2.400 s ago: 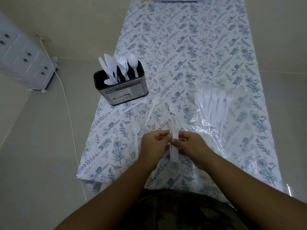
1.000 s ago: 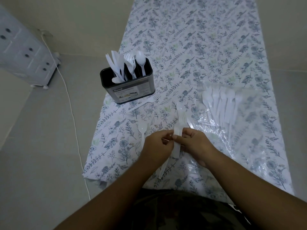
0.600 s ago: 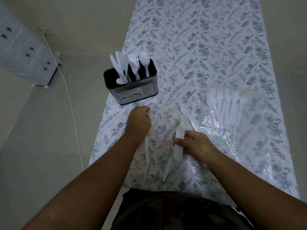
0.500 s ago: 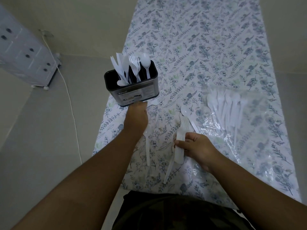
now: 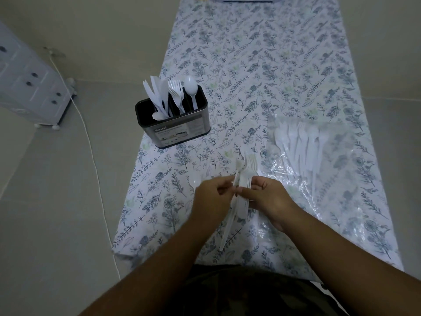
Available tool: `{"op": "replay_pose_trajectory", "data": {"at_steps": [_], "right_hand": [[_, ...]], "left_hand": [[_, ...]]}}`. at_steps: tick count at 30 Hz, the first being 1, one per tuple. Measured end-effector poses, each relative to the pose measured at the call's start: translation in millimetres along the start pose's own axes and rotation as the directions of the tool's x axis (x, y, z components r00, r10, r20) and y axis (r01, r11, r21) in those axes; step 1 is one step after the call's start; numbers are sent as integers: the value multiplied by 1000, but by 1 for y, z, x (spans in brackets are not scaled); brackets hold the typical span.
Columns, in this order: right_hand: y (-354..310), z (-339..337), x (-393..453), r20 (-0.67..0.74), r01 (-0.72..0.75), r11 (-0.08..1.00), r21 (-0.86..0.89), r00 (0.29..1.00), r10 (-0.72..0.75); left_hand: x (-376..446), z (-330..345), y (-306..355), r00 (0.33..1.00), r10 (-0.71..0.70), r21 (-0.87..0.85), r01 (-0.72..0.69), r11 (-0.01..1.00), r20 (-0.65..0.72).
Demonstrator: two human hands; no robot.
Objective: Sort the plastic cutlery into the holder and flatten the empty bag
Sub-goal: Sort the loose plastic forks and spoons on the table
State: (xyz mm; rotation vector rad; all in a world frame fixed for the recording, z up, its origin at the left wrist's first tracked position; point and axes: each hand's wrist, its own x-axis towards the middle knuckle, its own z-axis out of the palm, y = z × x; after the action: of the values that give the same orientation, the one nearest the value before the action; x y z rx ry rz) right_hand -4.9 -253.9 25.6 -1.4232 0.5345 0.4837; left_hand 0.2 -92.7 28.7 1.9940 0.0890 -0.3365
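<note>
1. A long table under a white tablecloth printed with blue-grey leaves and flowers [image 5: 262, 71] runs from near to far, with grey floor on both sides.
2. To the left, on the floor, stands one pale cabinet with dark round knobs [image 5: 27, 87]; one white cord [image 5: 91, 144] trails past it toward the near side.
3. One dark rectangular metal cutlery holder with a label [image 5: 173, 123] sits at the table's left edge, holding white plastic knives [image 5: 157, 94] on the left, forks [image 5: 176, 92] in the middle and one spoon [image 5: 191, 87] on the right. The knives and forks overlap too much to count.
4. One clear plastic bag [image 5: 319, 160] lies on the right, with white cutlery [image 5: 298, 142] inside, blurred.
5. Near centre, the right hand [image 5: 266, 197] grips a stack of white plastic forks [image 5: 247, 176], tines pointing far.
6. The left hand [image 5: 213, 197] pinches one white piece against that stack.
7. One loose white utensil [image 5: 227, 226] lies beneath the hands, partly hidden.
</note>
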Motion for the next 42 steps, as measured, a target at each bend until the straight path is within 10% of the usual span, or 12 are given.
{"op": "replay_pose_trajectory", "data": {"at_steps": [16, 34, 42], "right_hand": [[14, 4, -11, 15, 61, 974, -219, 998, -60], [8, 3, -20, 126, -51, 985, 167, 992, 30], [-8, 17, -13, 98, 214, 956, -202, 975, -198]], "left_hand": [[-21, 14, -11, 977, -212, -225, 207, 952, 1], [-23, 4, -6, 993, -122, -89, 121, 989, -9], [-18, -8, -7, 996, 0, -19, -2, 1000, -90]]}}
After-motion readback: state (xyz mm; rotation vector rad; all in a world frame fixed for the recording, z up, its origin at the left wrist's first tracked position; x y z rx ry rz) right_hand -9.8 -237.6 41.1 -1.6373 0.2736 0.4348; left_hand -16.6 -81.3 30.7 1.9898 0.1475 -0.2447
